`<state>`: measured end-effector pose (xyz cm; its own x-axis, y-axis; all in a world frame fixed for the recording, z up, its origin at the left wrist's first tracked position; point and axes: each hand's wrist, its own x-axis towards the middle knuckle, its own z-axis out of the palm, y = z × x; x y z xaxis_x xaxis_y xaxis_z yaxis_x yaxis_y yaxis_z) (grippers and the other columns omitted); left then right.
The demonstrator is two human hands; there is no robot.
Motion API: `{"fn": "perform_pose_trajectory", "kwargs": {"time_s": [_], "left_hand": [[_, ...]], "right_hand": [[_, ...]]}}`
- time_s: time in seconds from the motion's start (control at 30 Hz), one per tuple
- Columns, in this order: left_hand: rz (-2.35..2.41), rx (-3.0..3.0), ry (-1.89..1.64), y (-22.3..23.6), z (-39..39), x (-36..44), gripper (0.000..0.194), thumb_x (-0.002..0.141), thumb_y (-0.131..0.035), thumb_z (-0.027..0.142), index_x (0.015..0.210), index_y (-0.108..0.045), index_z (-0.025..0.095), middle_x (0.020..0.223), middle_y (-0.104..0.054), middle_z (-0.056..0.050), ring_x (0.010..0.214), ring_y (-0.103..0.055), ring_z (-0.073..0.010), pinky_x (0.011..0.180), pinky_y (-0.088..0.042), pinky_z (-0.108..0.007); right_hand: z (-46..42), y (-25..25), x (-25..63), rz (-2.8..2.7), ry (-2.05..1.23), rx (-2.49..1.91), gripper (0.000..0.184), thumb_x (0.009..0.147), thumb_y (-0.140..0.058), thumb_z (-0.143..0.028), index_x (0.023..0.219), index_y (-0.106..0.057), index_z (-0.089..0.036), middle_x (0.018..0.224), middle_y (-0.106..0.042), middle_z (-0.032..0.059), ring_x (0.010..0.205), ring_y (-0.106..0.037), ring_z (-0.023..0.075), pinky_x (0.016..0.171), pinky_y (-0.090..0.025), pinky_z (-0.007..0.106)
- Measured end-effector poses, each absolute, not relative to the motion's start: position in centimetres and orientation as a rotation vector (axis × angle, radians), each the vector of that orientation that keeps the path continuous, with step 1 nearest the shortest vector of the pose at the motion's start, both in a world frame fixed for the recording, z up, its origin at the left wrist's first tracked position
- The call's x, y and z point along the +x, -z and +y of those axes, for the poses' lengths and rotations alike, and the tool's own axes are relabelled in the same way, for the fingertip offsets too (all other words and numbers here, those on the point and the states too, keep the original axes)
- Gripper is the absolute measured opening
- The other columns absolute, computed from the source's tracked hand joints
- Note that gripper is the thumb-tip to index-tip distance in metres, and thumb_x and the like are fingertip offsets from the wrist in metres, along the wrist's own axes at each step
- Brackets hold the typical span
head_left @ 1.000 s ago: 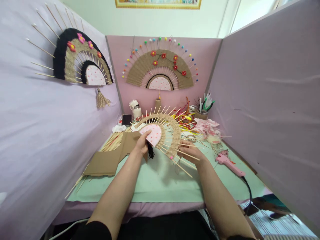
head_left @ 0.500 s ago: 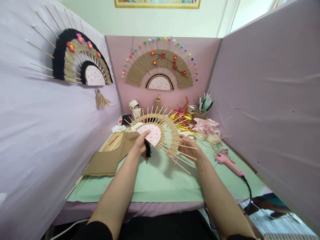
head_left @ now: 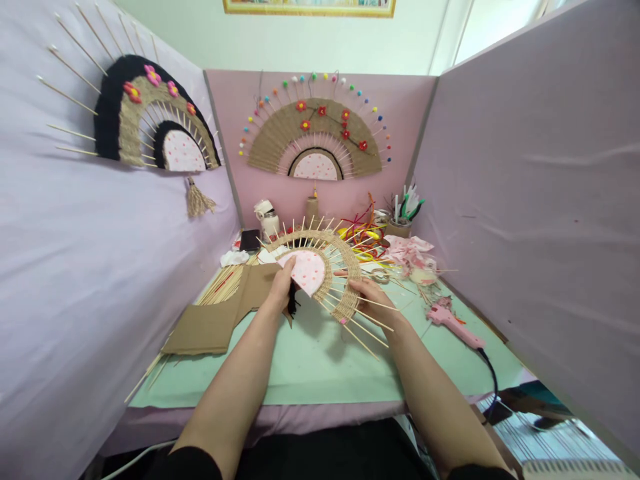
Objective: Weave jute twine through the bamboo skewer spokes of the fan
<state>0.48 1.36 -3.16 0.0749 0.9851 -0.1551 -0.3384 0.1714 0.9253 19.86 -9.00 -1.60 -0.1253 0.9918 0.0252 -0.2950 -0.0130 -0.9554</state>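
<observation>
Over the table I hold a half-round woven fan (head_left: 345, 260) of tan twine on thin wooden sticks, tilted down to the right. My left hand (head_left: 284, 283) is closed on the pink dotted half-circle (head_left: 307, 272) at its centre, thumb on the front. Black yarn strands (head_left: 293, 300) hang beside that hand. My right hand (head_left: 373, 299) grips the outer woven band from the right, among the stick ends, with a fingertip showing through the gap between the sticks. The rest of its fingers are partly hidden behind the band.
A pink glue gun (head_left: 455, 322) with a black cord lies at right. Brown cardboard (head_left: 200, 328) covers sticks at left. Behind are a white bottle (head_left: 267, 219), colourful pipe cleaners (head_left: 367, 233) and a tool holder (head_left: 399, 229). Finished fans (head_left: 260, 150) hang on the partitions.
My right hand has moved in to the left, and its fingers now reach around the outer woven band. The left hand keeps its hold; the view has shifted slightly.
</observation>
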Motion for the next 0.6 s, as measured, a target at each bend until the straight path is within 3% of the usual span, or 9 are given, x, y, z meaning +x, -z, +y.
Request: {"fn": "perform_pose_trajectory", "kwargs": {"time_s": [0.13,0.3,0.43,0.53,0.6], "left_hand": [[1.347,1.244,-1.127,3.9,1.9,-0.1,0.051,0.075,-0.044,0.063,0.062,-0.060,0.015,0.061,-0.063,-0.009,0.057,-0.057,-0.0188,0.056,-0.043,-0.029],[1.669,1.648,-1.247,3.4,1.1,-0.4,0.046,0.078,-0.041,0.059,0.056,-0.047,0.019,0.059,-0.055,-0.004,0.060,-0.049,-0.0169,0.057,-0.034,-0.027],[1.353,1.763,-1.507,3.0,-0.7,1.2,0.040,0.080,-0.044,0.052,0.056,-0.043,0.019,0.055,-0.046,0.001,0.058,-0.044,-0.0125,0.057,-0.033,-0.024],[0.964,1.555,-1.137,3.0,-2.1,2.9,0.046,0.077,-0.046,0.055,0.052,-0.048,0.017,0.052,-0.048,0.000,0.052,-0.045,-0.0111,0.053,-0.035,-0.023],[0.735,1.208,-0.831,3.0,-2.8,3.7,0.050,0.078,-0.040,0.061,0.067,-0.060,0.016,0.060,-0.057,-0.004,0.054,-0.051,-0.0129,0.052,-0.039,-0.024]], "right_hand": [[-9.0,1.5,19.9,-0.959,-1.437,-0.882,0.035,0.070,-0.062,-0.031,0.102,-0.064,-0.020,0.056,-0.052,-0.0032,0.048,-0.046,0.0105,0.048,-0.043,0.025],[-8.5,1.6,20.1,-0.849,-1.408,-0.850,0.031,0.070,-0.059,-0.027,0.100,-0.063,-0.019,0.052,-0.048,-0.0046,0.044,-0.044,0.0106,0.045,-0.043,0.026],[-8.2,1.7,20.2,-0.823,-1.308,-0.797,0.033,0.071,-0.059,-0.030,0.103,-0.061,-0.020,0.057,-0.052,-0.0031,0.048,-0.047,0.0118,0.047,-0.044,0.027],[-8.3,1.7,20.1,-0.811,-1.251,-0.766,0.036,0.071,-0.061,-0.031,0.106,-0.060,-0.022,0.058,-0.051,-0.0041,0.049,-0.046,0.0111,0.048,-0.044,0.026],[-8.4,1.7,19.8,-0.847,-1.251,-0.774,0.037,0.070,-0.063,-0.031,0.107,-0.060,-0.024,0.059,-0.051,-0.0042,0.049,-0.047,0.0109,0.049,-0.045,0.026]]}}
